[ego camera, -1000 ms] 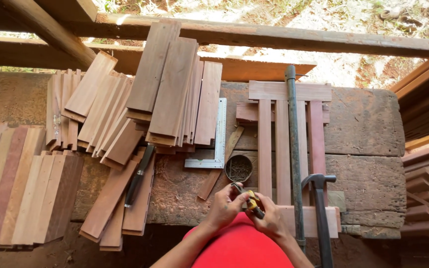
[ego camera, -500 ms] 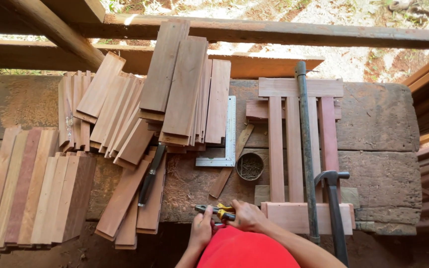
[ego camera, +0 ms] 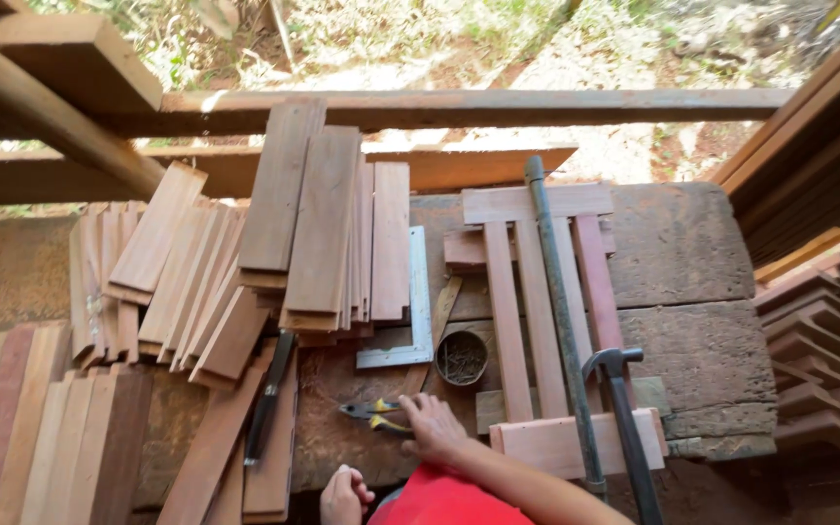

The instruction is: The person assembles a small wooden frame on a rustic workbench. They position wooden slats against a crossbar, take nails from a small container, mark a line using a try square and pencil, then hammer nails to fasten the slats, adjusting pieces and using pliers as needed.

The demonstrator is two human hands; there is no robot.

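The yellow-handled metal pliers (ego camera: 373, 415) are touched by the right hand (ego camera: 432, 428), fingers loosely curled over the handles, on the weathered wooden worktop (ego camera: 692, 253). The left hand (ego camera: 344, 496) is clenched, nothing visibly held.

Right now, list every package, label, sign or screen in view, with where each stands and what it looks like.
No labels, signs or screens show.
Nearest to a package: a small round tin, open-topped, dark and rusty, holding nails, on the wooden bench beside the steel square.
The right hand rests on yellow-handled pliers just below the tin.
The left hand is closed, at the bench's near edge.
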